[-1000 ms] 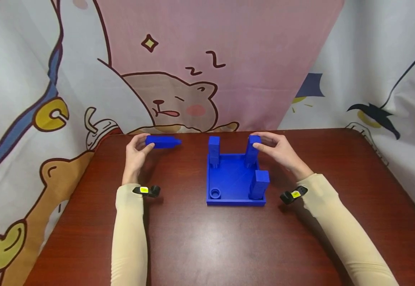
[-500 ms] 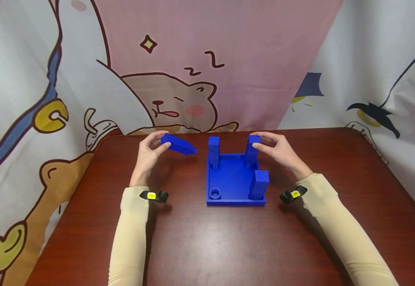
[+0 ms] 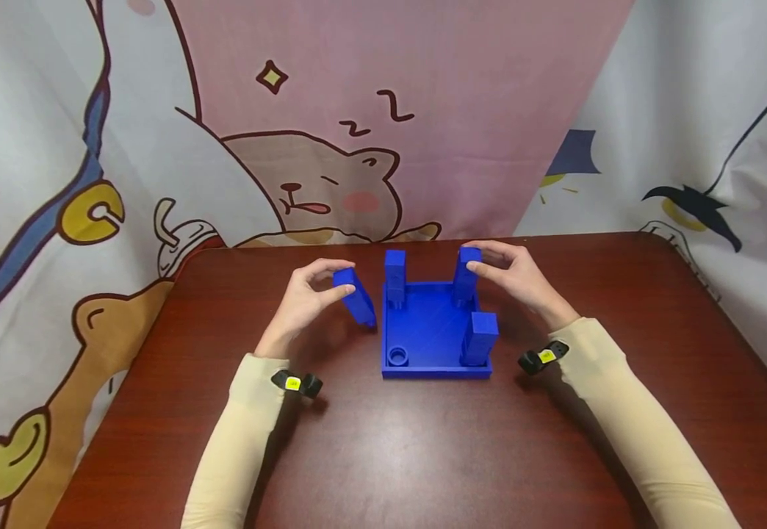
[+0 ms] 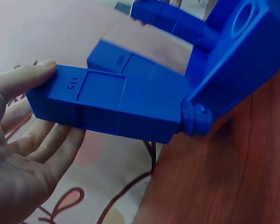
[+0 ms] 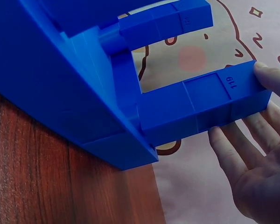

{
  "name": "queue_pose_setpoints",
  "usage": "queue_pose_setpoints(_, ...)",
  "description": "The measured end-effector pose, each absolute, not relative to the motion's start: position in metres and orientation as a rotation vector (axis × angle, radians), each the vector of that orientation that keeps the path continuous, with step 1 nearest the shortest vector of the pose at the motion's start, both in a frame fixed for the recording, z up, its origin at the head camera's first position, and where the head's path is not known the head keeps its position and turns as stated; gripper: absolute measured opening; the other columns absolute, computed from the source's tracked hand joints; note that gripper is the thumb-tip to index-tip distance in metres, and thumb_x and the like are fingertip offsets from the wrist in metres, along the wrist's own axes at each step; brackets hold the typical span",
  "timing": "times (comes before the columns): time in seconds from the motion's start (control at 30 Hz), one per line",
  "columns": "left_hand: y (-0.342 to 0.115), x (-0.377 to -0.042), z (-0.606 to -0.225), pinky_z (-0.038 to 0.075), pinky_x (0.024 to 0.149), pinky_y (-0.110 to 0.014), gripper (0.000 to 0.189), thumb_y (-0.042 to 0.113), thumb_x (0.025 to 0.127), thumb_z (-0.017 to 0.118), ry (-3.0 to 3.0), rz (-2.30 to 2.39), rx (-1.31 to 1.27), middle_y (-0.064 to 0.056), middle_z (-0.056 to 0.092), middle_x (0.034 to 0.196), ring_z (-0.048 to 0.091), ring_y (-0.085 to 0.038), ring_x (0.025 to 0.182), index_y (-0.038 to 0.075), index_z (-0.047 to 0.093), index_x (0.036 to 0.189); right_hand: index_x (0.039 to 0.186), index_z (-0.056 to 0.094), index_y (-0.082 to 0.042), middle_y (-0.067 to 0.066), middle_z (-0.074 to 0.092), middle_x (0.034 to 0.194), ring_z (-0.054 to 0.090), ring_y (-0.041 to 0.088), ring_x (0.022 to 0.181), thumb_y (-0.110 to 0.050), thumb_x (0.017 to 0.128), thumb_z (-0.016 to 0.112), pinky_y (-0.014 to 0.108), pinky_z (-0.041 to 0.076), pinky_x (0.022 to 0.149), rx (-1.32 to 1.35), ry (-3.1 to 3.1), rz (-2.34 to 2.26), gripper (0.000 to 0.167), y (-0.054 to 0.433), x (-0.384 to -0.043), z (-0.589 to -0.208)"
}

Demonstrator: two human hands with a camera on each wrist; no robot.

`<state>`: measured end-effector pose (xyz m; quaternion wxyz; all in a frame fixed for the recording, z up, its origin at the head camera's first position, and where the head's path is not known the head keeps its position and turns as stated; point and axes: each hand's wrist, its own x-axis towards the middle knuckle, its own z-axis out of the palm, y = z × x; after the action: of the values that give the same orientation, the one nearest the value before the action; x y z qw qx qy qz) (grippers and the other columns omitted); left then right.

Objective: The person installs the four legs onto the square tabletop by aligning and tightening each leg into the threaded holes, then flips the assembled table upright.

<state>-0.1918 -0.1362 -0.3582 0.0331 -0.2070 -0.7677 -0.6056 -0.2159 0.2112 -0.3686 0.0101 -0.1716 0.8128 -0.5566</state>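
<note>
My left hand (image 3: 311, 300) pinches the top end of a loose blue square leg (image 4: 102, 102), marked 115, between thumb and fingers. The leg (image 3: 357, 300) tilts down to the right, its round peg end pointing toward the left wall of a shallow blue square tray (image 3: 436, 373). Three similar legs stand upright in the tray's corners. My right hand (image 3: 512, 279) grips the top of the far-right leg (image 3: 466, 278), which is marked 119 in the right wrist view. At the tray's near-left corner is a round socket (image 3: 398, 357) with no leg in it.
The far-left leg (image 3: 395, 278) and near-right leg (image 3: 480, 339) rise from the tray. All this is on a brown wooden table (image 3: 383, 455), backed by a printed cloth (image 3: 476, 132) hanging along its far edge.
My left hand has moved right and nearer with the leg, turning it from level to steeply tilted, peg end down. The right hand stays on the far-right leg.
</note>
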Motion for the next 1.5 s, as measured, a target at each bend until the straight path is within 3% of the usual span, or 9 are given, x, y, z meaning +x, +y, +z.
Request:
queue_pose_setpoints(0.23,-0.122,-0.179,-0.346,0.049,0.087,-0.049,0.032,-0.008,0.082,0.071,-2.362,-1.857,-0.797,-0.023,0.064,0.108,0.065,-0.026,0.093,-0.011,0.064,0.113,0.129,0.058,0.002,0.019,0.060,0.125,0.057,0.029,0.116,-0.012,0.094,0.064,0.026,0.046,0.091,-0.566,2.535,-1.744,0.038,0.211,-0.217,-0.368)
queue_pose_setpoints(0.63,-0.095,-0.157,-0.328,0.052,0.081,-0.041,0.031,-0.010,0.077,0.075,-2.331,-1.728,-1.071,-0.018,0.064,0.099,0.061,-0.020,0.089,-0.011,0.066,0.107,0.130,0.057,0.003,0.021,0.060,0.125,0.057,0.030,0.116,-0.012,0.094,0.064,0.023,0.046,0.089,-0.577,2.530,-1.745,0.038,0.210,-0.216,-0.369)
queue_pose_setpoints(0.8,-0.089,-0.154,-0.342,0.052,0.084,-0.042,0.032,-0.007,0.077,0.076,-2.412,-1.745,-1.098,-0.017,0.064,0.103,0.059,-0.022,0.094,-0.009,0.067,0.108,0.129,0.058,0.003,0.020,0.061,0.124,0.058,0.027,0.114,-0.011,0.094,0.064,0.022,0.047,0.088,-0.570,2.530,-1.748,0.038,0.210,-0.216,-0.369)
queue_pose_setpoints(1.07,-0.087,-0.164,-0.369,0.051,0.087,-0.035,0.032,0.002,0.081,0.077,-2.414,-1.682,-1.284,-0.004,0.061,0.106,0.058,-0.017,0.102,0.002,0.069,0.112,0.129,0.058,0.002,0.019,0.061,0.125,0.058,0.027,0.115,-0.013,0.094,0.064,0.025,0.046,0.090,-0.534,2.528,-1.760,0.038,0.210,-0.216,-0.368)
queue_pose_setpoints(1.37,-0.103,-0.157,-0.372,0.050,0.089,-0.037,0.035,-0.005,0.081,0.074,-2.434,-1.917,-1.141,-0.009,0.059,0.112,0.059,-0.021,0.108,-0.002,0.065,0.115,0.129,0.058,0.003,0.020,0.060,0.125,0.058,0.026,0.115,-0.013,0.095,0.064,0.023,0.046,0.089,-0.540,2.529,-1.751,0.039,0.208,-0.214,-0.366)
queue_pose_setpoints(1.5,-0.098,-0.153,-0.376,0.049,0.090,-0.036,0.035,-0.003,0.083,0.073,-2.382,-1.872,-1.163,-0.008,0.061,0.115,0.058,-0.020,0.111,0.001,0.065,0.117,0.128,0.058,0.003,0.020,0.061,0.124,0.058,0.026,0.115,-0.013,0.095,0.064,0.022,0.046,0.089,-0.534,2.532,-1.755,0.038,0.208,-0.213,-0.365)
